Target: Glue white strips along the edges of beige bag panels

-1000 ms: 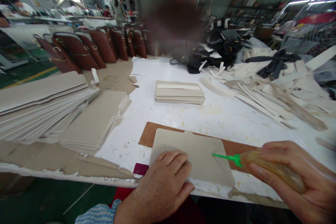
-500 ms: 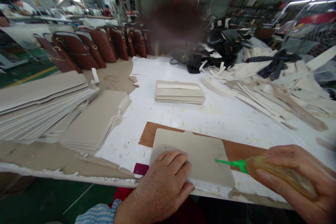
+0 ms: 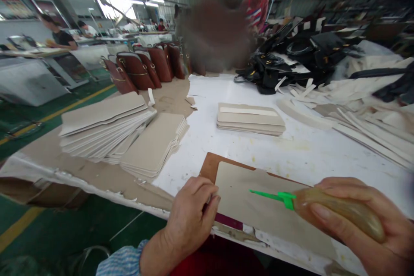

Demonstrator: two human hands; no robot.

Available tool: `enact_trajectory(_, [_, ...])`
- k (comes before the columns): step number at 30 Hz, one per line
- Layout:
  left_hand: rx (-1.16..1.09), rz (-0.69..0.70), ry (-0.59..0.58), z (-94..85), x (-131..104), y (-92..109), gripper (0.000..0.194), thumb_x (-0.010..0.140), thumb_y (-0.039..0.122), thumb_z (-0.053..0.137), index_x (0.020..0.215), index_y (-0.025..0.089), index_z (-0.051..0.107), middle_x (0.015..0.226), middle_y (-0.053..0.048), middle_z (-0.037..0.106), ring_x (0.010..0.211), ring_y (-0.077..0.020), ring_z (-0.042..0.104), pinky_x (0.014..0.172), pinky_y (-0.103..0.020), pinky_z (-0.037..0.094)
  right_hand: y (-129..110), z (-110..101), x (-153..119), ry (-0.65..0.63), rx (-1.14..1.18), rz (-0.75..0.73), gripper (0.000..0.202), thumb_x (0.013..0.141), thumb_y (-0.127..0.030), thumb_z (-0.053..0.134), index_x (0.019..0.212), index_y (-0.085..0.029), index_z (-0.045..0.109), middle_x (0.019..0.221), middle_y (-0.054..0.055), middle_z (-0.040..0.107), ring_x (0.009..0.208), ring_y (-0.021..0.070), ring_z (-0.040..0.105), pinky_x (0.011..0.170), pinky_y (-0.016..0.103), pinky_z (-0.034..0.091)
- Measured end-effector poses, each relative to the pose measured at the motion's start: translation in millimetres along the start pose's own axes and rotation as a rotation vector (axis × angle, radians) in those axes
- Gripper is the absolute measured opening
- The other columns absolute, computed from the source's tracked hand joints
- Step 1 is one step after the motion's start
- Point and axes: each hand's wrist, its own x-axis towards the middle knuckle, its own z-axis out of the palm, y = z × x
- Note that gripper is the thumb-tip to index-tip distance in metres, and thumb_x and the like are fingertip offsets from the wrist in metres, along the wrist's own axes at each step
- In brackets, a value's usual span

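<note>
A beige cut board panel [image 3: 258, 207] lies on a brown backing sheet [image 3: 211, 164] at the near edge of the white table [image 3: 307, 155]. My left hand [image 3: 190, 217] curls over the panel's left edge, fingers bent. My right hand [image 3: 365, 220] grips a soft amber glue bottle [image 3: 336, 212] with a green nozzle [image 3: 270, 196]. The nozzle tip hovers over the middle of the panel, pointing left.
Stacks of beige panels [image 3: 155, 144] and longer boards [image 3: 103, 123] sit to the left. A small pile of panels [image 3: 250, 118] lies mid-table, loose strips [image 3: 362, 125] to the right. Brown bags [image 3: 145, 67] and black bags [image 3: 284, 60] stand at the back. A person [image 3: 257, 2] stands across the table.
The view has swung left. My left hand has slid from flat on the panel to its left edge and curled. The nozzle has moved further left over the panel.
</note>
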Motion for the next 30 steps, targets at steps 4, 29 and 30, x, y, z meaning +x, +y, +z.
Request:
enact_trajectory(4, [0.024,-0.014,-0.091,6.8,0,-1,0.012,0.101,0.011,0.06,0.103,0.019,0.068,0.103,-0.008,0.073,0.096,-0.0258,0.069,0.084,-0.041,0.058,-11,16,12,-0.081,0.052,-0.053,0.035,0.09,-0.065,0.083,0.102,-0.034,0.073,0.113,0.001,0.072,0.088,0.0232,0.073,0.068,0.029,0.065])
enact_trajectory(29, [0.084,-0.057,-0.12,11.4,-2,4,0.014,0.097,0.008,0.06,0.103,0.019,0.068,0.102,-0.007,0.072,0.095,-0.0283,0.068,0.084,-0.047,0.059,-34,39,38,-0.212,-0.043,-0.407,0.019,0.105,-0.05,0.072,0.11,-0.033,0.068,0.109,0.001,0.068,0.093,0.0205,0.069,0.076,0.033,0.059])
enact_trajectory(30, [0.085,-0.057,-0.121,11.3,-3,4,0.015,0.096,0.008,0.06,0.103,0.019,0.067,0.102,-0.007,0.072,0.095,-0.0283,0.068,0.084,-0.047,0.059,-33,37,38,-0.221,-0.048,-0.402,0.019,0.105,-0.051,0.072,0.11,-0.033,0.068,0.109,0.001,0.068,0.093,0.0206,0.069,0.075,0.033,0.059])
